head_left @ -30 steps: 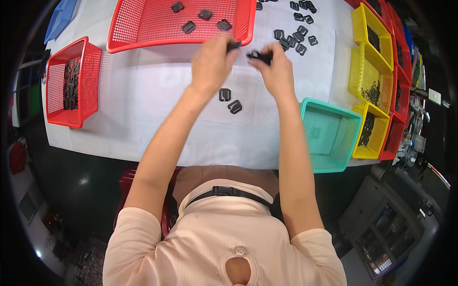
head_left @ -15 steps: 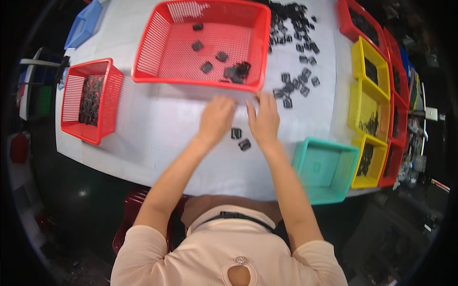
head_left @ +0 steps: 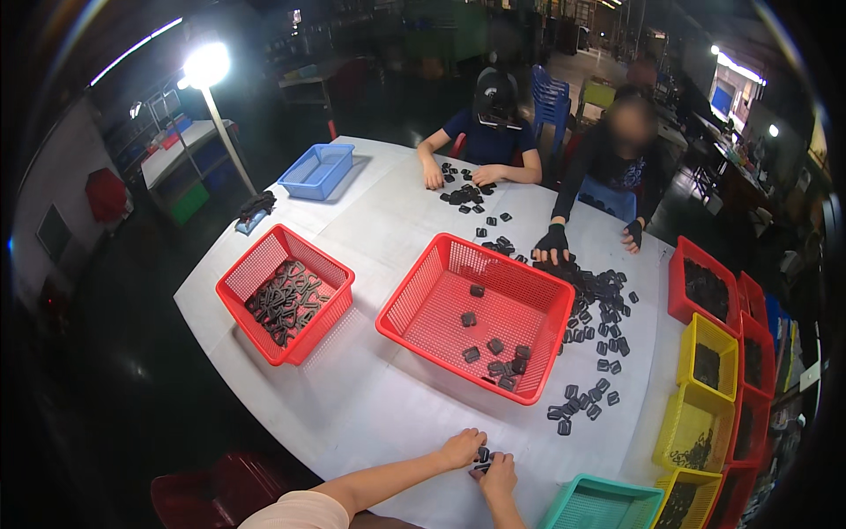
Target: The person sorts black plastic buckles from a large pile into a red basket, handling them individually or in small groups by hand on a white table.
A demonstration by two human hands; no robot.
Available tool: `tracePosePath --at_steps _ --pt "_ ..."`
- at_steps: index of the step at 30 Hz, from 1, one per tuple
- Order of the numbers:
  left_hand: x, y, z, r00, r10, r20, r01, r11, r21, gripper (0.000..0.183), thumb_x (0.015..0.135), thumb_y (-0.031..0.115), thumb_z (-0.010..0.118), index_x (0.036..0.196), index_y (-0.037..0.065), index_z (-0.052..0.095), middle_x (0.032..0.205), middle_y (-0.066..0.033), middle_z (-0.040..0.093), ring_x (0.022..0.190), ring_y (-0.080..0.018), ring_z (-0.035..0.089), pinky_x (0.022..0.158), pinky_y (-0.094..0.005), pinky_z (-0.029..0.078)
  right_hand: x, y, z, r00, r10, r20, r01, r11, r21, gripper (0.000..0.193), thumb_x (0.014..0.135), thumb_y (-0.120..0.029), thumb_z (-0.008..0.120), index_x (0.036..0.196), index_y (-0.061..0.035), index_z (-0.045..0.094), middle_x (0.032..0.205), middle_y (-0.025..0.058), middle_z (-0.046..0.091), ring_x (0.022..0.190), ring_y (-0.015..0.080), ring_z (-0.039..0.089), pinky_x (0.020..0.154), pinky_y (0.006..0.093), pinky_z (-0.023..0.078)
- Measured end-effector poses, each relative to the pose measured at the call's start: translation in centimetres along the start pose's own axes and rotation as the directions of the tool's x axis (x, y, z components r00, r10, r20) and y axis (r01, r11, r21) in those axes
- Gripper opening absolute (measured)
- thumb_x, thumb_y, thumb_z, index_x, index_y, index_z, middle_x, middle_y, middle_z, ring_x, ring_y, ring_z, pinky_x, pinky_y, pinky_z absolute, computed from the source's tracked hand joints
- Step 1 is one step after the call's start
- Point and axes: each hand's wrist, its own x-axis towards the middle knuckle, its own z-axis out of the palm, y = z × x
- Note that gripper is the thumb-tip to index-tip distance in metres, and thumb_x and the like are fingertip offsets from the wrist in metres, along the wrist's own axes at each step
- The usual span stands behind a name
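Note:
My left hand (head_left: 462,448) is low in the view, over the white table, its fingers curled at a small black slotted plastic piece (head_left: 484,454). My right hand (head_left: 497,478) faces it closely, thumb and forefinger closed on a second such piece just nearer to me. Both pieces lie between my fingertips, partly hidden by them. Beyond my hands stands a large red basket (head_left: 407,346) with several similar black pieces (head_left: 495,346) on its bottom. More loose black pieces (head_left: 582,403) are scattered on the table to its right.
A smaller red basket (head_left: 342,300) at left holds black loop-shaped parts. A blue basket (head_left: 319,172) sits at the far left. A teal basket (head_left: 608,502) is near right, beside yellow baskets (head_left: 702,421) and red ones. Two co-workers handle black pieces (head_left: 463,196) across the table.
The view has tilted up and now takes in the co-workers. My hands have come back from the large basket's near edge to the two black pieces on the table.

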Motion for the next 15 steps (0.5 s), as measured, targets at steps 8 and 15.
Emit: tracePosePath --at_steps 8,15 --pt "-0.5 0.4 0.3 1.0 -0.008 -0.014 0.009 0.999 0.042 0.031 0.068 0.01 0.07 0.092 0.007 0.052 0.099 -0.0127 0.055 0.097 -0.0312 0.051 0.079 -0.0378 0.046 0.1 0.3 0.0 0.995 0.096 -0.011 -0.094 0.993 0.073 0.04 0.056 -0.016 0.08 0.084 -0.0085 0.053 0.091 0.0092 0.052 0.086 0.0286 0.054 0.07 0.0406 0.046" --pt "-2.6 0.0 2.3 0.882 -0.251 0.399 0.44 0.135 -0.888 0.024 0.089 0.02 0.051 0.109 0.007 0.052 0.107 -0.0082 0.058 0.098 -0.0227 0.056 0.084 -0.0378 0.045 -0.7 -2.4 -3.7 0.998 0.056 -0.028 -0.034 0.863 0.504 0.026 0.066 -0.008 0.073 0.083 -0.0043 0.055 0.084 0.0106 0.054 0.076 0.0258 0.056 0.068 0.0361 0.047"
